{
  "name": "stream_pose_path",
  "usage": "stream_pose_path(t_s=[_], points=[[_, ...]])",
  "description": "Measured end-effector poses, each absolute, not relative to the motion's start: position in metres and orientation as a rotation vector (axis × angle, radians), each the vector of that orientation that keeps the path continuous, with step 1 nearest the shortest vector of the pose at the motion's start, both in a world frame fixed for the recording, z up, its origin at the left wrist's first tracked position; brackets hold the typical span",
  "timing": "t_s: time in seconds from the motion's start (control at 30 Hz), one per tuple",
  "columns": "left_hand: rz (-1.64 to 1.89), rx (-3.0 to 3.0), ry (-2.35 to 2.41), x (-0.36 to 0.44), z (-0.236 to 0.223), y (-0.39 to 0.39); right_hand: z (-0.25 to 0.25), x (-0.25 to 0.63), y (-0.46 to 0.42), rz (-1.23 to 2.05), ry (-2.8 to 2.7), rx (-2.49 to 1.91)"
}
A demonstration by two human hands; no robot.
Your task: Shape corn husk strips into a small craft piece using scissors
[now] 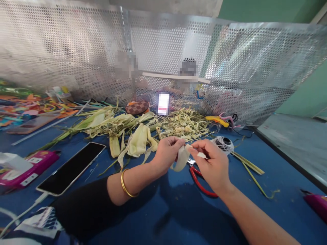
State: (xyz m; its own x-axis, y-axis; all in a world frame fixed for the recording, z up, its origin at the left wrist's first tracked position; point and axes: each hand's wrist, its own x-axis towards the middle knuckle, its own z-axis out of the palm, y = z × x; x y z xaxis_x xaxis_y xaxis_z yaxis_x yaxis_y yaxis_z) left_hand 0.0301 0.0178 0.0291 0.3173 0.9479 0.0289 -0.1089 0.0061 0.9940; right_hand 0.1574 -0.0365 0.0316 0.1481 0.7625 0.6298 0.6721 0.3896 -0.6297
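Observation:
A pale strip of corn husk [181, 160] is stretched between my two hands above the blue table. My left hand [167, 152], with a gold bangle on its wrist, pinches one side of the strip. On the other side my right hand [213, 163] has its fingers closed on the husk, and a small white end pokes out between them. Red-handled scissors [200, 183] lie on the table just below my right hand, partly covered by it. Behind my hands are larger corn husks [138, 140] and a heap of shredded husk [185, 124].
A spool of white string [223, 144] and thin stalks [249, 163] lie to the right. At the left are a charging phone [73, 168], a magenta power strip [42, 166] and coloured scraps [53, 107]. A perforated metal screen [158, 37] closes off the back.

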Motion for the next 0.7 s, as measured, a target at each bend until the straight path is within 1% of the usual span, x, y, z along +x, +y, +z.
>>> stream_pose_path(t_s=[0.2, 0.27, 0.33, 0.43, 0.53, 0.7], points=[[1.091, 1.282, 0.868, 0.0293, 0.0311, 0.0192, 0.0312, 0.1564, -0.0278, 0.611, -1.413, -1.424], [1.092, 1.278, 0.866, 0.0285, 0.0321, 0.0196, 0.0299, 0.1568, -0.0268, 0.688, -1.391, -1.416], [1.052, 1.261, 0.842, 0.028, 0.0332, 0.0189, 0.0288, 0.1573, -0.0273, 0.598, -1.38, -1.432], [0.99, 1.266, 0.805, 0.0287, 0.0329, 0.0159, 0.028, 0.1579, -0.028, 0.293, -1.442, -1.45], [0.997, 1.301, 0.835, 0.0308, 0.029, 0.0135, 0.0271, 0.1583, -0.0273, 0.106, -1.5, -1.431], [1.051, 1.287, 0.829, 0.0315, 0.0254, 0.0161, 0.0248, 0.1586, -0.0313, -0.165, -1.615, -1.242]])
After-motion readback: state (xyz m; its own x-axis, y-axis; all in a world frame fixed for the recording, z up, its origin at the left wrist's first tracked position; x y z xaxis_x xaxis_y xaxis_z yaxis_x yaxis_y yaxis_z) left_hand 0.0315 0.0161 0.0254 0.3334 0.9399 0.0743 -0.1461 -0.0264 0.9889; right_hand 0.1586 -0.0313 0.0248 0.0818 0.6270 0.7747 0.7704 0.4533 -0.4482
